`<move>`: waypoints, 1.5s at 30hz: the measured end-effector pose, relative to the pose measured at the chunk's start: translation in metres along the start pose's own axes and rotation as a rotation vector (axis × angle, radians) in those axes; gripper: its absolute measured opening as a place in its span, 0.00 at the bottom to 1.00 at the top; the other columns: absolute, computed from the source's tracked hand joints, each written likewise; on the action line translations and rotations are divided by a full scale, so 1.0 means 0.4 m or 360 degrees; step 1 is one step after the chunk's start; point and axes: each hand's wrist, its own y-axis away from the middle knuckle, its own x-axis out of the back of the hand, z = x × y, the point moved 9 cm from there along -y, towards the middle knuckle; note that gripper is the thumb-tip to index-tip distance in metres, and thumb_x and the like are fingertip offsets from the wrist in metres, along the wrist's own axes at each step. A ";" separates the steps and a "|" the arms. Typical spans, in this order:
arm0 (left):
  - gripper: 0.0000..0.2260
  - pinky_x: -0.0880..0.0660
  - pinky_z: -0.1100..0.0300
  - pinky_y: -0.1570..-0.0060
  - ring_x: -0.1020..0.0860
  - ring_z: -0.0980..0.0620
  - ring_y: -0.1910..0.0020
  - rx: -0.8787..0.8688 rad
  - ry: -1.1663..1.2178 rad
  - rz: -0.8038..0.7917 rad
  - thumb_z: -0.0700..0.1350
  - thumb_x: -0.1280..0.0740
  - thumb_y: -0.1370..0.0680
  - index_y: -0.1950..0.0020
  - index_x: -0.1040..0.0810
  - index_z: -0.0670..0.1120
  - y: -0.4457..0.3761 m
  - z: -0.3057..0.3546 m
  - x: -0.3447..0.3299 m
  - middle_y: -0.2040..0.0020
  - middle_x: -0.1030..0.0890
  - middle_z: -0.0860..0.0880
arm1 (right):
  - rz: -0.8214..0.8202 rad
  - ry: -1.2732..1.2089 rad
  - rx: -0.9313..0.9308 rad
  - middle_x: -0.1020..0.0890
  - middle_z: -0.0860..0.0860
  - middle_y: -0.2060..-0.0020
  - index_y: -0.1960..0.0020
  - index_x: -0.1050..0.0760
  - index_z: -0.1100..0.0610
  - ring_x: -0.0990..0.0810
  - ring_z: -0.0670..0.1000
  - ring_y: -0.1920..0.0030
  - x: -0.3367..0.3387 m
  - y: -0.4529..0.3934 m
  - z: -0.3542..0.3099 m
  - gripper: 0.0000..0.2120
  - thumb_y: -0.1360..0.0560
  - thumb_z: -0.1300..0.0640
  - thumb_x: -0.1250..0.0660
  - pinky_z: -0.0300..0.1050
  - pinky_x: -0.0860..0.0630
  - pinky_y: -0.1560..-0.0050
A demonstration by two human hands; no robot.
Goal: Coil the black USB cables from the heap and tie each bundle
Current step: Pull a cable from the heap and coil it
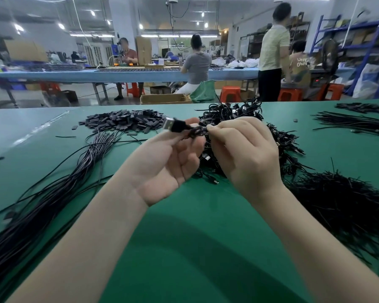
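Both hands are raised above the middle of the green table, working on one coiled USB cable. The left hand is turned palm up; its thumb and forefinger pinch the small black bundle just behind the USB-A plug, whose metal end points left, while its other fingers are loosely bent below. The right hand shows its back to the camera, fingers curled, pinching the right end of the same bundle with thumb and fingertips; whether it holds a tie there cannot be told.

Behind and beneath the hands, toward the far edge, lies a heap of coiled black cables, continuing right of the right hand. Loose straight cables run in a long sheaf from the near left edge up toward the middle. At their far end sits a mound of small dark flat pieces. A bushy mass of thin black tie strips lies near the right edge, and more straight black strands sit at the far right corner.

Beyond the table, people work at a long blue bench, with orange stools on the floor.
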 end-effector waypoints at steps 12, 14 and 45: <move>0.02 0.25 0.64 0.54 0.22 0.59 0.54 -0.1109 -0.2036 0.0183 0.50 0.30 0.24 0.54 0.17 0.55 0.008 0.117 0.001 0.59 0.22 0.58 | -0.0217 -0.0168 -0.0270 0.18 0.57 0.63 0.59 0.19 0.66 0.20 0.59 0.62 -0.060 0.024 0.036 0.03 0.28 0.66 0.30 0.50 0.25 0.57; 0.04 0.29 0.68 0.63 0.25 0.62 0.65 -0.1125 -0.2056 0.0258 0.54 0.32 0.23 0.58 0.22 0.57 0.006 0.113 0.009 0.65 0.22 0.60 | -0.0211 -0.0170 -0.0262 0.18 0.57 0.64 0.59 0.19 0.66 0.20 0.59 0.62 -0.063 0.025 0.029 0.04 0.27 0.66 0.30 0.51 0.24 0.58; 0.04 0.29 0.68 0.79 0.24 0.57 0.77 0.0185 -0.0308 0.0174 0.44 0.38 0.23 0.55 0.25 0.45 -0.046 -0.044 0.091 0.72 0.22 0.50 | -0.0111 -0.0030 0.0010 0.18 0.57 0.61 0.56 0.18 0.66 0.20 0.58 0.60 -0.067 0.072 -0.005 0.05 0.25 0.66 0.32 0.51 0.22 0.55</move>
